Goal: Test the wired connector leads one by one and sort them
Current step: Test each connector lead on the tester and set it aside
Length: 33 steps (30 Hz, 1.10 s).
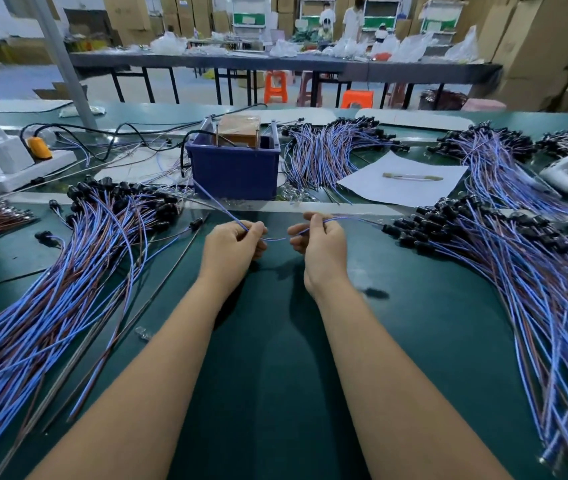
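- Blue-and-brown lead (275,238) is running between both hands above the green table (275,341), sagging in a short loop in the gap between them.
- Left hand (232,247) is pinching the lead between thumb and fingertips, fingers curled nearly closed around it; from this pinch the wire is rising far and left toward the blue bin (237,168).
- Right hand (322,249) is gripping the same lead with fingers folded tight over it; beyond the fist the wire is stretching right to its black connector (390,230), which is lying at the edge of the right pile.
- Left pile of leads (67,271) is fanning out on the table well left of the left hand.
- Right pile of leads (518,278) is spreading near the right hand.
- White paper (403,181) with a pen on it is lying far right of the bin.
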Each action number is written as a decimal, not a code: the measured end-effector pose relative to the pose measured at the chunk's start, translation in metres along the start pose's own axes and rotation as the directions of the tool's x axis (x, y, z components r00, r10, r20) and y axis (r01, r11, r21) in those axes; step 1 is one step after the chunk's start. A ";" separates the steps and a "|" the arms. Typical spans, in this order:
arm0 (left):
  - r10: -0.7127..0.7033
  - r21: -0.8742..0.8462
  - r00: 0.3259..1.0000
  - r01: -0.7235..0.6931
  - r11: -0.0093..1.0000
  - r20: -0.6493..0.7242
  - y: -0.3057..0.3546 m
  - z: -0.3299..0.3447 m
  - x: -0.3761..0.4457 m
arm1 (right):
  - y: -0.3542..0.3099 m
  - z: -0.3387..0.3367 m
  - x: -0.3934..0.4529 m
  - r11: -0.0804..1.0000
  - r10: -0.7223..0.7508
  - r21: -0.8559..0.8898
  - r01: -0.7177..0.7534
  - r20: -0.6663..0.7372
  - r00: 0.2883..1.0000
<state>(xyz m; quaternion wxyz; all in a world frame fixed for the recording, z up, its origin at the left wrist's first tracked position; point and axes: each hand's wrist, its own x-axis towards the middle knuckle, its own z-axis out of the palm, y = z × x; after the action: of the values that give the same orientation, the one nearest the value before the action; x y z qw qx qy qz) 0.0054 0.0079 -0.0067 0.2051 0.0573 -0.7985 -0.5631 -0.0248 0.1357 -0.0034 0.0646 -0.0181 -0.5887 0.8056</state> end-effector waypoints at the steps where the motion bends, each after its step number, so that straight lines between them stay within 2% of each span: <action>1: 0.024 0.030 1.000 -0.025 0.999 0.018 0.002 0.002 -0.003 | -0.002 -0.006 -0.001 0.998 -0.015 -0.058 0.015 -0.002 1.000; 4: 0.120 0.085 0.986 -0.130 0.988 0.115 0.013 0.018 -0.021 | -0.012 -0.031 -0.001 0.937 -0.084 -0.341 0.080 0.003 0.996; 6: 0.215 0.071 0.952 -0.235 0.969 0.220 0.026 0.037 -0.037 | -0.025 -0.054 0.003 0.868 -0.129 -0.484 0.114 0.003 0.992; 10: 0.454 0.068 0.809 -0.512 0.856 0.374 0.065 0.090 -0.060 | -0.068 -0.109 0.015 0.624 -0.218 -0.769 0.142 0.003 0.976; 12: 0.519 0.002 0.765 -0.562 0.827 0.382 0.086 0.116 -0.071 | -0.094 -0.139 0.017 0.515 -0.263 -0.841 0.166 0.029 0.964; 14: 0.541 -0.112 0.740 -0.546 0.830 0.400 0.103 0.140 -0.083 | -0.118 -0.169 0.018 0.402 -0.303 -0.897 0.181 0.056 0.951; 16: 0.534 -0.159 0.699 -0.529 0.834 0.477 0.115 0.162 -0.094 | -0.136 -0.197 0.019 0.275 -0.328 -0.947 0.166 0.070 0.942; 19: 0.423 -0.098 0.583 -0.505 0.858 0.694 0.117 0.186 -0.107 | -0.152 -0.233 0.020 0.071 -0.317 -0.995 0.076 0.050 0.947; 20: 0.387 -0.063 0.543 -0.520 0.852 0.745 0.114 0.192 -0.110 | -0.153 -0.243 0.019 -0.005 -0.291 -0.999 0.036 0.036 0.956; 22: 0.342 -0.008 0.506 -0.552 0.834 0.792 0.107 0.198 -0.115 | -0.151 -0.260 0.018 -0.124 -0.224 -0.992 -0.022 0.007 0.975; 24: 0.319 -0.017 0.507 -0.513 0.858 0.800 0.102 0.199 -0.116 | -0.145 -0.269 0.016 -0.179 -0.183 -0.983 -0.047 -0.014 0.983; 27: 0.299 -0.069 0.573 -0.388 0.919 0.763 0.100 0.193 -0.112 | -0.135 -0.266 0.013 -0.225 -0.214 -0.972 -0.062 -0.013 0.977; 29: 0.295 -0.089 0.636 -0.336 0.938 0.713 0.099 0.186 -0.105 | -0.130 -0.251 0.012 -0.255 -0.302 -0.967 -0.023 0.057 0.952; 33: 0.202 -0.077 0.757 -0.197 0.977 0.622 0.087 0.158 -0.084 | -0.111 -0.197 0.011 -0.233 -0.386 -0.953 0.192 0.272 0.881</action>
<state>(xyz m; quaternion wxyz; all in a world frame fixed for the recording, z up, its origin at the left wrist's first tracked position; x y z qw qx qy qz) 0.0320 0.2044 0.0068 -0.0129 -0.2189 -0.8206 -0.5277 -0.0059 0.3571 0.0424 0.2535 0.0264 -0.9662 0.0385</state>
